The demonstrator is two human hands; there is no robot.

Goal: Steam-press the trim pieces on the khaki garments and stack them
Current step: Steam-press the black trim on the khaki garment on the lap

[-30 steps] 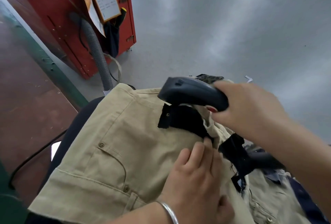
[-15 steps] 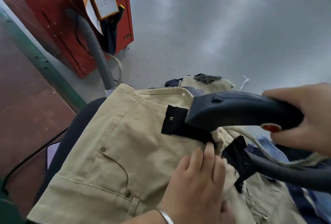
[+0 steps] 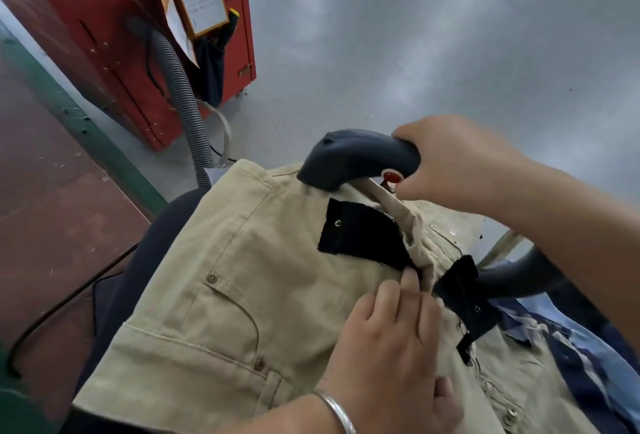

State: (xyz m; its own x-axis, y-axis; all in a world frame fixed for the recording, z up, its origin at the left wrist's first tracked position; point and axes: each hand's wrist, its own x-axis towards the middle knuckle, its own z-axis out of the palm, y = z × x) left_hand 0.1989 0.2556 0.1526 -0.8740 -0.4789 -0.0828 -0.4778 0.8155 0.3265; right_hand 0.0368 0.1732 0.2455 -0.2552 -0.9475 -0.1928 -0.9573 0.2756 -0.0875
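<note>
Two black fabric trim pieces are lying on the khaki cotton trousers point(image 3: 221, 302), which are filling the lower centre of the frame: the bigger trim piece with a metal snap point(image 3: 360, 239) is in the middle, and the smaller frayed trim piece point(image 3: 464, 298) is to the right of it, with a fold of khaki between them. Your left hand point(image 3: 388, 354), at the lower centre, is pressing down on the cloth with nearly straight fingers, and the fingertips point(image 3: 410, 277) are touching the lower edge of the bigger trim. Your right hand point(image 3: 460, 163), at the centre right, is gripping the dark grey plastic steamer handle point(image 3: 356, 159) with the fingers fully curled round it, beside its red button point(image 3: 391, 177). The nozzle end is pointing down at the khaki just above the bigger trim.

The main danger, I think, is a burn: your left fingertips are resting very near the steam path, so a pass along the trim could be reaching them. The raised fold may also be getting pressed into a crease if you are not flattening it. The grey ribbed steam hose point(image 3: 512, 277) is running close to the smaller trim at the right and could be dragging it out of place. The frayed threads there may be catching as well.
</note>
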